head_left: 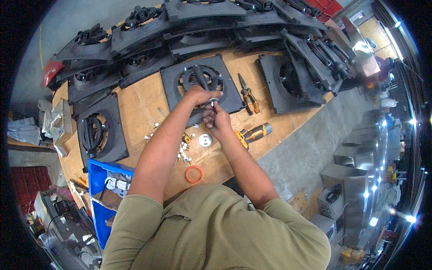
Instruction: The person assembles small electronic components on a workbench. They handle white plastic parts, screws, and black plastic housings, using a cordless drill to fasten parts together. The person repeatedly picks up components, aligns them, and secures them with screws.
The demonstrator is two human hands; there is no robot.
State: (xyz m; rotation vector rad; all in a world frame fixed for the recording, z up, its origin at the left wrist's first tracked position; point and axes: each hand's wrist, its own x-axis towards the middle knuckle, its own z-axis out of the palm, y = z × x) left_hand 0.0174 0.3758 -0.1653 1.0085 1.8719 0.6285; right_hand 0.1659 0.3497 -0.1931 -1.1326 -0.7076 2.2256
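Observation:
A square black panel (171, 80) lies on the wooden table in front of me, with a round black ring burner (186, 81) in its middle. From the burner a thick black tube (200, 75) runs toward me. My left hand (201, 95) is closed round the near end of this tube, where a silvery round edge shows. Just below it, my right hand (219, 120) pinches a small bright metal fitting (213, 103) against the tube's end; the fingers hide most of it. Near my right wrist lies a metal disc with holes (205, 140).
Pliers (248, 94) and a yellow-black cordless screwdriver (254, 135) lie right of the panel. Several brass fittings (184, 150) and an orange ring (194, 174) lie nearer. A blue bin (96, 198) stands left. More black panels (202, 42) are stacked behind, with others at both sides.

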